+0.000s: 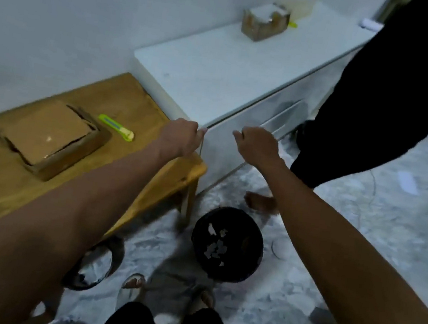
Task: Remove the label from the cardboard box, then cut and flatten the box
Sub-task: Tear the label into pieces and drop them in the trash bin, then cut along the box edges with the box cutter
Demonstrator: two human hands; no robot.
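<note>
Looking from the left: the flat cardboard box [52, 138] lies on the wooden counter [0, 188], already low and squashed-looking, with the yellow-green utility knife [116, 127] just beside it to the right. Whether its blade is out, I can't tell, and that's my first worry, since a hand reaching back without looking could catch it.

Next, the left hand [180, 138] is out over the counter's corner, fingers curled nearly shut, and seems to pinch a thin pale strip that hangs down, maybe tape or a label scrap; too blurry to be sure. The right hand [257, 147] is loosely curled beside it, apart from it, and I can't make out anything in it.

Below them sits the black bin [226, 245] on the floor with pale scraps inside. If that strip is sticky it could cling to the fingers or drift past the bin onto the floor.

Further right, a second person in black [393, 90] stands close, a bare foot [260, 202] right by the bin, so dropped bits or a bump are likely. Another small box [264, 23] sits on the white counter [218, 75] behind.
</note>
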